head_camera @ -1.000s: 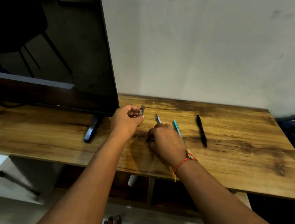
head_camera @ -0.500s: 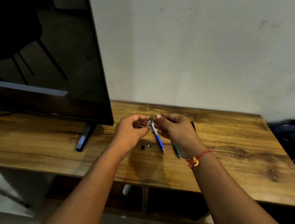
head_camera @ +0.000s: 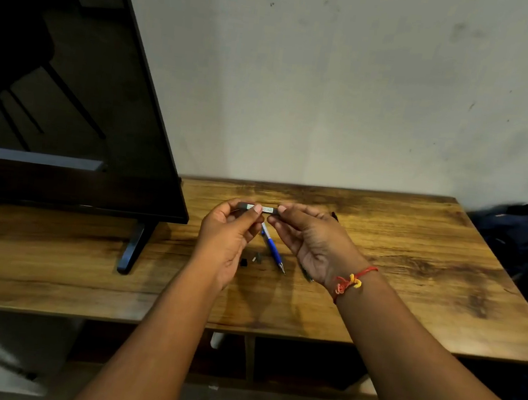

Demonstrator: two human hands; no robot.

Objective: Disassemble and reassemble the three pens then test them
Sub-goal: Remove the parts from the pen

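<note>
The left hand's (head_camera: 225, 238) thumb covers part of the pen barrel (head_camera: 268, 209), and the right hand's (head_camera: 314, 241) fingertips hide its right end. That hand blocks my view of the black pen (head_camera: 335, 216), bar its far end, and of another pen (head_camera: 309, 276), bar a tip. I can't identify the small black parts (head_camera: 244, 262): too small.
</note>
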